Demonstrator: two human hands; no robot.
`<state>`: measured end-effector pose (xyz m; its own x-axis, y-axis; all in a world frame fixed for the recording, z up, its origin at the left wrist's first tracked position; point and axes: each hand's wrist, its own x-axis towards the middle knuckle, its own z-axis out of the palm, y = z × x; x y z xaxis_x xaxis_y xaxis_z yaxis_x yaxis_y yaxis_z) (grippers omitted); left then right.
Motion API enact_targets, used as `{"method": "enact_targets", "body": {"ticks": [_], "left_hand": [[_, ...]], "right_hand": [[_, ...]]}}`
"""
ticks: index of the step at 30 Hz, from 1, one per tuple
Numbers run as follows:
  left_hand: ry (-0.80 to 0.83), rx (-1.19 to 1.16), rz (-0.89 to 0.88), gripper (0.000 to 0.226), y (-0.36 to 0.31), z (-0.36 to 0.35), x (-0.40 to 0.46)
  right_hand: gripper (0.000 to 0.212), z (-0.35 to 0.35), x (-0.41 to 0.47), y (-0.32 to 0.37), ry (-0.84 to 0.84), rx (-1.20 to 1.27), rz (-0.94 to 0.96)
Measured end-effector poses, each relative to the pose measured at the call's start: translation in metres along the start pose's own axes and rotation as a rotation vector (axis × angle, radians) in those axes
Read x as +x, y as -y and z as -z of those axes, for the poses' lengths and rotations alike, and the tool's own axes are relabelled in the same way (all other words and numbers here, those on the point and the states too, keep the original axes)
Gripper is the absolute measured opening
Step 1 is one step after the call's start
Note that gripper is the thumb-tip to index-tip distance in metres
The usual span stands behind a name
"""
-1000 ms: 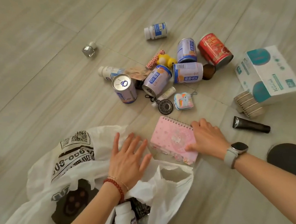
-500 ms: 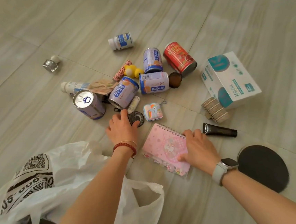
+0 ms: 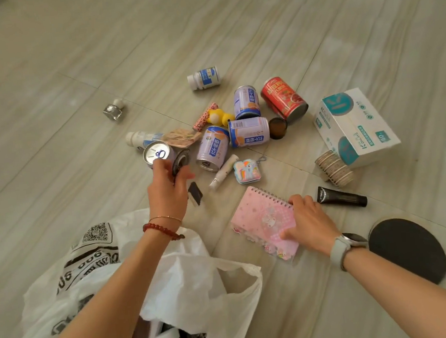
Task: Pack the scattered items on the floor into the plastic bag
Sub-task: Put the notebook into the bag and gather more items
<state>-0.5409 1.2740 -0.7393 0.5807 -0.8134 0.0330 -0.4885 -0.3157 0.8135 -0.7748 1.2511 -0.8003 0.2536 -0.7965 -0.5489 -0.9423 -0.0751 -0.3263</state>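
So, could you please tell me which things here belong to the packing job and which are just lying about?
For the job:
- plastic bag
- round keychain in the left hand
- pink notebook under the right hand
- purple cans
- red can
- white box
- black tube

Just lying about:
- black round mat
- tiled floor

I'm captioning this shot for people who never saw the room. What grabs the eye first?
A jumble of cans on the floor, with the red can brightest at the far right of the cluster. Nearer, the right hand rests on the pink notebook, while the left hand holds a round dark object by the upright can. The white plastic bag gapes at the bottom left.
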Motion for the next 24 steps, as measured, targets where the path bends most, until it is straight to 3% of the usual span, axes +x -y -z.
{"method": "enact_targets", "body": {"ticks": [5, 10, 12, 15, 17, 19, 22, 24], "left_hand": [[-0.007, -0.375, 0.204, 0.026, -0.018, 0.069, -0.030], [-0.009, -0.485, 0.337, 0.017, -0.022, 0.133, -0.087], [-0.023, -0.577, 0.378, 0.016, -0.020, 0.157, -0.112], [-0.004, -0.707, 0.433, 0.018, -0.012, 0.192, -0.142], [0.011, -0.674, 0.479, 0.018, 0.003, 0.207, -0.159], [0.061, -0.531, 0.556, 0.015, 0.026, 0.210, -0.175], [0.224, -0.352, 0.625, 0.011, 0.057, 0.201, -0.190], [0.259, -0.375, 0.598, 0.010, 0.065, 0.196, -0.192]], "right_hand": [[0.032, 0.015, -0.029, 0.023, -0.153, 0.211, 0.179], [0.027, 0.028, -0.070, 0.067, -0.401, 0.434, 0.422], [0.023, 0.031, -0.086, 0.086, -0.404, 0.616, 0.509], [0.023, 0.032, -0.108, 0.111, -0.240, 0.760, 0.621], [0.020, 0.028, -0.117, 0.121, -0.043, 0.653, 0.663], [0.017, 0.017, -0.124, 0.127, 0.127, 0.390, 0.699], [0.020, -0.013, -0.134, 0.134, 0.221, -0.028, 0.757], [0.024, -0.031, -0.140, 0.141, 0.252, -0.155, 0.744]]}}
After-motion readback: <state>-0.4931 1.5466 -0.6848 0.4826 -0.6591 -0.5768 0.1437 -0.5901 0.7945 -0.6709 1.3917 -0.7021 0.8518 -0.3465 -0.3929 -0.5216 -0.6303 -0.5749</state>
